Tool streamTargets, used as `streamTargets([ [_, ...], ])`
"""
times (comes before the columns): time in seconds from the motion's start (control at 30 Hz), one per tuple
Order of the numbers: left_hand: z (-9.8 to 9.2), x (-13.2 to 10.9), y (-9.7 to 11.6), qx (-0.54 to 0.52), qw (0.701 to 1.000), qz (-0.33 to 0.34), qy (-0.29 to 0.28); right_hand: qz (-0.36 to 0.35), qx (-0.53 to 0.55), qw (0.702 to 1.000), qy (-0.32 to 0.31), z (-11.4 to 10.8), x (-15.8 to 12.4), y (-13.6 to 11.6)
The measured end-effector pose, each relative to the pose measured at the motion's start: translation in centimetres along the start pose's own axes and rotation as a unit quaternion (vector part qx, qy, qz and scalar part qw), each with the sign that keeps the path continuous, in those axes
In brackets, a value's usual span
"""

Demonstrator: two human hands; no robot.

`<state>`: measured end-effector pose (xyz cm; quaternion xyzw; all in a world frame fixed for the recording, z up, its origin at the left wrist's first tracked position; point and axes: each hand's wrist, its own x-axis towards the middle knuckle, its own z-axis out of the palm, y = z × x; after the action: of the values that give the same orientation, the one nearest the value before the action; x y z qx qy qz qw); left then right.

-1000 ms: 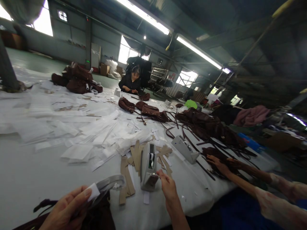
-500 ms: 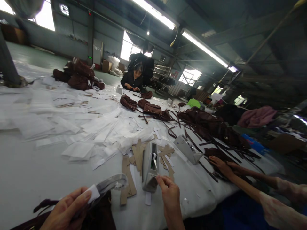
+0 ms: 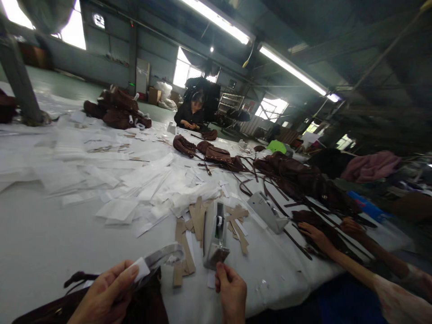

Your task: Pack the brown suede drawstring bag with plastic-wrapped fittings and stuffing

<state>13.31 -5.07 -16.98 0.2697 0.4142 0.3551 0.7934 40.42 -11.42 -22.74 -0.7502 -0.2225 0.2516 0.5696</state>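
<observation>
My left hand (image 3: pixel 110 292) is closed round a bag handle (image 3: pixel 165 255) wrapped in greyish, see-through plastic. A small white paper piece (image 3: pixel 141 271) is pinched under its thumb against the handle. Below lies a dark brown bag (image 3: pixel 150 301), partly hidden by the hand. A grey tape dispenser (image 3: pixel 209 238) stands in front of me. Thumb and forefinger of my right hand (image 3: pixel 231 290) are pinched at its near cutting end, on the tape's end, which hardly shows because it is clear.
Brown cardboard strips (image 3: pixel 178 256) lie round the dispenser; white paper sheets (image 3: pixel 118 209) spread leftward. A second tape dispenser (image 3: pixel 266 211) stands to the right. Beyond are brown bags (image 3: pixel 219 153) with straps. A co-worker's hands (image 3: pixel 317 238) rest near a bag at right; another person (image 3: pixel 191 112) sits across.
My right hand has moved down and slightly left, at the dispenser's near end. My left hand still holds the wrapped handle. The co-worker's farther hand has lifted away from the nearer one.
</observation>
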Motion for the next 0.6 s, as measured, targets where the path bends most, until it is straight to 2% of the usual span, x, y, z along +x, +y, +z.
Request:
streamTargets([
  [0.27, 0.3, -0.2, -0.4, -0.007, 1.000, 0.023, -0.016, -0.036, -0.100, 0.994, 0.008, -0.7, 0.4, -0.7],
  [0.43, -0.1, 0.0, -0.9, -0.011, 0.999, 0.037, -0.022, -0.054, -0.184, 0.981, 0.017, -1.6, 0.2, 0.7],
  [0.53, -0.2, 0.0, -0.7, -0.005, 0.999, 0.043, -0.029, -0.068, -0.160, 0.984, 0.033, -1.8, -1.0, 0.5],
  [0.6, -0.1, -0.1, -0.5, -0.004, 0.998, 0.050, -0.041, -0.083, -0.117, 0.990, 0.009, -1.3, -2.5, -0.7],
])
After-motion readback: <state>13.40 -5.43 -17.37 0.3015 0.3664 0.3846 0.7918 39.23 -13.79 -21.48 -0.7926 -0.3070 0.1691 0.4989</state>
